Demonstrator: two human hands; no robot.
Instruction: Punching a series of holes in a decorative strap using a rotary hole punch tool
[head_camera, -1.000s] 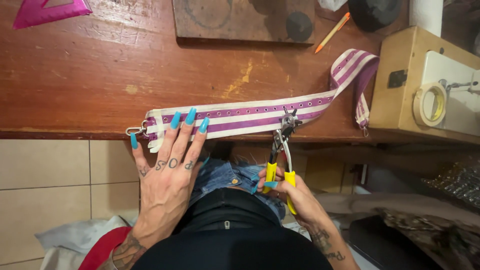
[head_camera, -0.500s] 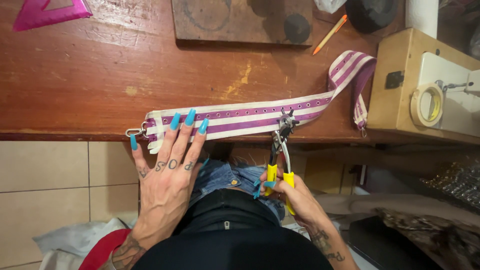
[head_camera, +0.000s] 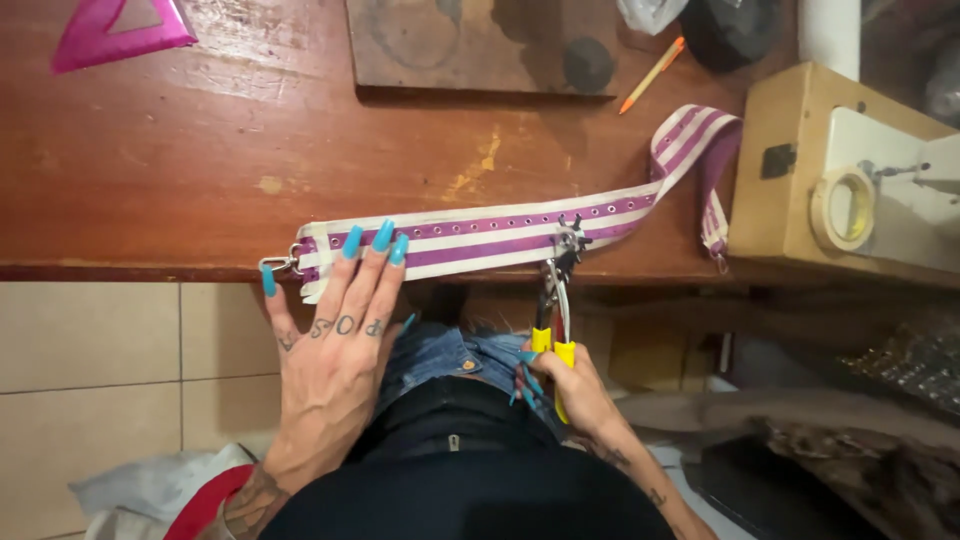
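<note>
A purple and white striped strap (head_camera: 480, 235) with a row of small eyelets lies along the front edge of the wooden table (head_camera: 200, 150). A metal ring (head_camera: 275, 265) hangs at its left end. My left hand (head_camera: 335, 330) presses flat on that left end, fingers spread, long blue nails on the strap. My right hand (head_camera: 565, 385) grips the yellow handles of a punch plier (head_camera: 555, 300). The plier's metal head sits over the strap's lower edge near the middle.
A pink plastic triangle ruler (head_camera: 115, 30) lies at the far left. A dark board (head_camera: 480, 45) and an orange pencil (head_camera: 652, 75) sit at the back. A beige sewing machine (head_camera: 850, 180) stands at the right, with the strap's far end looped against it.
The plier handles have closed a little in my right hand. The strap and my left hand have stayed in place.
</note>
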